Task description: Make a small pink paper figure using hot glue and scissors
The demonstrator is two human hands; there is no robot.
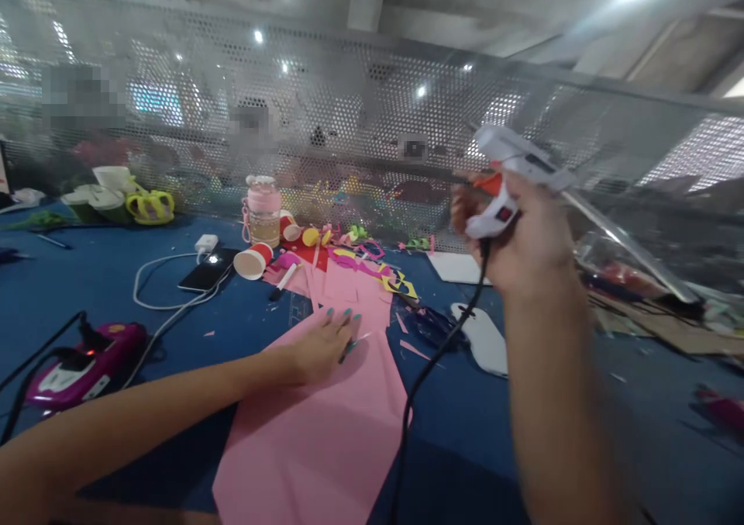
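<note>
While the left hand [325,347] lies palm down with its fingers a little spread, a large pink paper sheet [308,447] with angled edges rests under it, reaching toward the wearer. A small pale sliver shows by the left thumb, too blurred to identify. Up and to the right of that hand, the right hand [535,230] is wrapped around a white glue gun with an orange trigger [523,153], raised above the table and tilted nose-up. From its grip a thin black cord [433,362] hangs down, passing the sheet's right edge. A long pale rod [625,238] slants away behind the gun; whether it joins the gun, I cannot tell.

Just beyond the left fingertips lie smaller pink paper pieces [342,284]. Farther off and to the left of them, a red-and-white paper cup [253,262] lies on its side before a clear bottle with a pink lid [263,211]. Left of the left hand, a black phone [208,271] lies near a white charger [206,243]; a purple power strip [87,366] sits beyond the left forearm. To the left hand's right, a white rounded flat object [482,339] lies on the blue tabletop [465,440]. Beyond both hands stands a grey perforated panel [319,106].
</note>
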